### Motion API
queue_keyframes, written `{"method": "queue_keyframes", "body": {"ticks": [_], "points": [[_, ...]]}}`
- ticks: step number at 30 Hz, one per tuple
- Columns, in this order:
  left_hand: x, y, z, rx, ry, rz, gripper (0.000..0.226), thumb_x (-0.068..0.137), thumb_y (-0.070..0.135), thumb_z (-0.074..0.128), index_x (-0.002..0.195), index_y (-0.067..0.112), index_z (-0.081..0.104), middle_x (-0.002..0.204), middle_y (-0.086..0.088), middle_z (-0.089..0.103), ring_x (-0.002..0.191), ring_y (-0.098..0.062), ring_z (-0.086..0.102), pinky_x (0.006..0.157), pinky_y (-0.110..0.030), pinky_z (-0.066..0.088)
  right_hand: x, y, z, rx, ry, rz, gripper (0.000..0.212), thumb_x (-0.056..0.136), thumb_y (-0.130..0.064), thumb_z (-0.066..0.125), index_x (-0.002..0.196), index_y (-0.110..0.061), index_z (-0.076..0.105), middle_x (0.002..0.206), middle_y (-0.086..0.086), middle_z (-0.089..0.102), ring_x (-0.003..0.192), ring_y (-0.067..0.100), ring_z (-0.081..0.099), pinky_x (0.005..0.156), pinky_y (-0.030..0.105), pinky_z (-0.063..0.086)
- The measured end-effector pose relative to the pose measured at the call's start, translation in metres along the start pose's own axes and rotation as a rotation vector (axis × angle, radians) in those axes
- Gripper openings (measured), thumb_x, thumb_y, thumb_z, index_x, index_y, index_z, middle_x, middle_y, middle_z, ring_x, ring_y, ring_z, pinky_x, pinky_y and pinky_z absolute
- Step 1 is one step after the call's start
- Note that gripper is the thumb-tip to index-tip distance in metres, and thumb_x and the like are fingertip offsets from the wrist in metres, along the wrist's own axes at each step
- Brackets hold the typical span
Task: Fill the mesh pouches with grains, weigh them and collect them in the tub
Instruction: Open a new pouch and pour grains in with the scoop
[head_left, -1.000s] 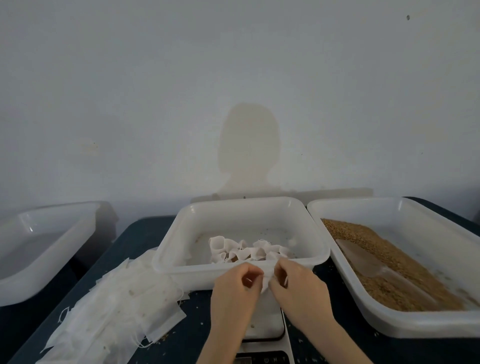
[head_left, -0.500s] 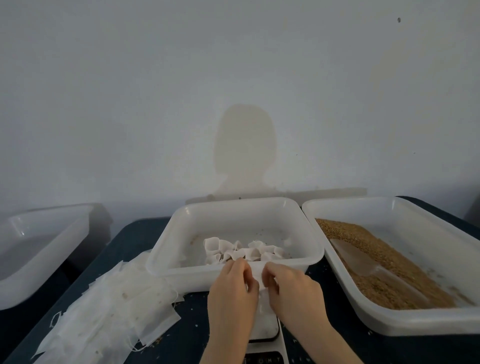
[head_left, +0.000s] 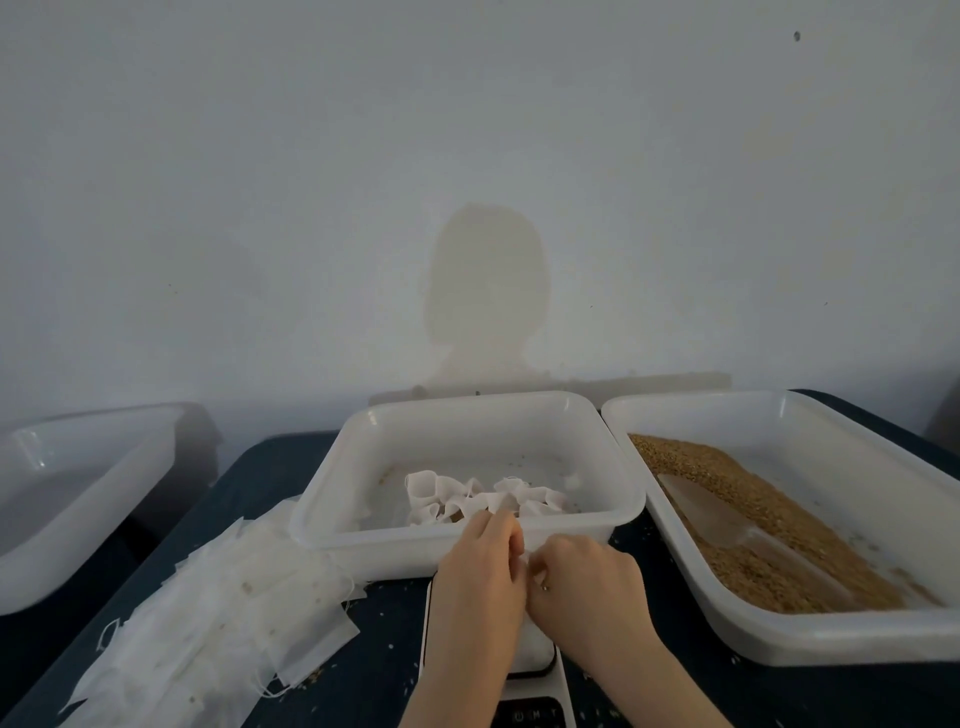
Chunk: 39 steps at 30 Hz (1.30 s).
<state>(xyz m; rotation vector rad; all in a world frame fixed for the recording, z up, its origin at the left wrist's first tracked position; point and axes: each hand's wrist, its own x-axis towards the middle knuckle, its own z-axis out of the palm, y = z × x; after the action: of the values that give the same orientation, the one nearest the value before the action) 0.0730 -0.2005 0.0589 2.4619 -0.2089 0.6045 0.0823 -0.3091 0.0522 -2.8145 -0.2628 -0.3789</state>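
Grip: the left hand (head_left: 480, 577) and the right hand (head_left: 587, 587) meet knuckle to knuckle over the scale (head_left: 535, 670), fingers curled inward and pinching the top of a white mesh pouch (head_left: 525, 558). Only a sliver of the pouch shows between the fingertips; its body is hidden beneath the hands, so how full it is cannot be told.

Handling, judged: the pouch reads as thin, soft mesh, limp and very light when empty, with a small dense weight once it holds grain. It would sag and spill if tipped mouth-down. The best hold is at the mouth or its drawstring, gathered shut between thumb and fingers. It is not fragile, though loose threads may snag.

Scale: white, flat platform, rounded corners, dark control strip at 6 o'clock, mostly covered by the hands.

Collecting tub (head_left: 467, 467): white translucent plastic, rounded rim, touching the scale's far edge at 12 o'clock. Inside lies a cluster of filled pouches (head_left: 483, 499), puckered and crumpled.

Grain tray (head_left: 779, 519): the same plastic, at 2 o'clock. It holds tan, fine granular grains (head_left: 753, 499) with a clear scoop (head_left: 722, 525) lying half sunk in them.

Empty pouches (head_left: 218, 618): a fanned stack of flat, gauzy squares with trailing strings, at 9 o'clock.

Spare tub (head_left: 78, 488): at 10 o'clock, off the table's edge.

Table (head_left: 384, 654): dark blue, flecked with stray grains.
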Motion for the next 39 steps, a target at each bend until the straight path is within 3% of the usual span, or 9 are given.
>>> {"method": "queue_keyframes", "body": {"ticks": [5, 10, 14, 18, 21, 27, 33, 36, 39], "points": [[0.000, 0.004, 0.001, -0.025, -0.024, 0.045, 0.022, 0.078, -0.001, 0.052, 0.076, 0.019, 0.044, 0.074, 0.011, 0.041, 0.064, -0.008, 0.040, 0.060, -0.022, 0.034, 0.002, 0.002, 0.000, -0.038, -0.075, -0.016, 0.023, 0.093, -0.025, 0.044, 0.070, -0.026, 0.050, 0.071, -0.009, 0.054, 0.058, 0.008, 0.046, 0.049, 0.018, 0.028], [-0.001, -0.002, 0.004, -0.112, 0.036, 0.106, 0.028, 0.074, -0.005, 0.060, 0.072, 0.021, 0.049, 0.066, 0.015, 0.041, 0.060, -0.004, 0.043, 0.055, -0.017, 0.036, 0.008, 0.009, -0.003, 0.064, -0.155, -0.060, 0.021, 0.094, -0.021, 0.046, 0.093, -0.030, 0.064, 0.081, -0.012, 0.059, 0.069, 0.008, 0.054, 0.055, 0.016, 0.034], [0.004, -0.012, -0.002, -0.288, -0.095, 0.155, 0.029, 0.078, 0.035, 0.069, 0.093, 0.047, 0.046, 0.091, 0.021, 0.056, 0.089, 0.005, 0.053, 0.071, -0.007, 0.040, 0.010, 0.015, -0.015, 0.024, -0.167, -0.069, 0.016, 0.088, -0.025, 0.051, 0.075, -0.031, 0.058, 0.069, -0.012, 0.052, 0.064, 0.005, 0.050, 0.053, 0.014, 0.031], [0.008, -0.030, -0.005, -0.203, -0.387, 0.164, 0.077, 0.055, 0.071, 0.069, 0.116, 0.071, 0.022, 0.123, 0.050, 0.030, 0.119, 0.019, 0.031, 0.094, -0.009, 0.032, 0.012, 0.020, -0.033, 0.067, -0.224, -0.097, 0.017, 0.085, -0.038, 0.057, 0.091, -0.030, 0.071, 0.079, -0.011, 0.062, 0.064, 0.004, 0.052, 0.059, 0.016, 0.037], [0.010, -0.036, 0.000, -0.076, -0.507, 0.188, 0.098, 0.044, 0.075, 0.067, 0.126, 0.067, 0.015, 0.116, 0.056, 0.020, 0.125, 0.013, 0.029, 0.108, -0.021, 0.027, 0.010, 0.024, -0.042, 0.130, -0.251, -0.156, 0.026, 0.086, -0.039, 0.056, 0.061, -0.038, 0.058, 0.064, -0.009, 0.055, 0.053, 0.005, 0.046, 0.052, 0.013, 0.031], [0.008, -0.030, 0.005, -0.187, -0.466, 0.146, 0.050, 0.059, 0.066, 0.065, 0.103, 0.064, 0.042, 0.102, 0.042, 0.054, 0.096, 0.015, 0.053, 0.087, -0.020, 0.048, 0.010, 0.034, -0.052, 0.219, -0.334, -0.245, 0.039, 0.080, -0.039, 0.062, 0.046, -0.052, 0.051, 0.061, -0.008, 0.051, 0.056, 0.007, 0.044, 0.056, 0.020, 0.038], [0.010, -0.022, 0.004, -0.276, -0.460, 0.113, 0.038, 0.068, 0.057, 0.068, 0.100, 0.043, 0.054, 0.093, 0.025, 0.062, 0.085, 0.010, 0.055, 0.067, -0.007, 0.040, 0.014, 0.047, -0.059, 0.219, -0.342, -0.251, 0.055, 0.084, -0.025, 0.060, 0.045, -0.063, 0.049, 0.061, -0.013, 0.051, 0.050, 0.002, 0.045, 0.054, 0.016, 0.038], [0.012, -0.021, 0.004, -0.276, -0.445, 0.099, 0.032, 0.070, 0.057, 0.066, 0.095, 0.040, 0.056, 0.085, 0.021, 0.062, 0.079, 0.009, 0.054, 0.064, -0.008, 0.039, 0.015, 0.057, -0.063, 0.329, -0.367, -0.229, 0.041, 0.085, -0.025, 0.061, 0.062, -0.059, 0.063, 0.084, -0.017, 0.067, 0.074, -0.002, 0.060, 0.075, 0.021, 0.051], [0.014, -0.022, 0.006, -0.226, -0.449, 0.120, 0.032, 0.073, 0.056, 0.065, 0.098, 0.041, 0.056, 0.088, 0.021, 0.061, 0.084, 0.010, 0.053, 0.068, -0.009, 0.043, 0.016, 0.077, -0.073, 0.514, -0.301, -0.160, 0.023, 0.086, -0.025, 0.065, 0.082, -0.045, 0.075, 0.103, -0.028, 0.065, 0.096, -0.010, 0.058, 0.086, 0.014, 0.046]]}}
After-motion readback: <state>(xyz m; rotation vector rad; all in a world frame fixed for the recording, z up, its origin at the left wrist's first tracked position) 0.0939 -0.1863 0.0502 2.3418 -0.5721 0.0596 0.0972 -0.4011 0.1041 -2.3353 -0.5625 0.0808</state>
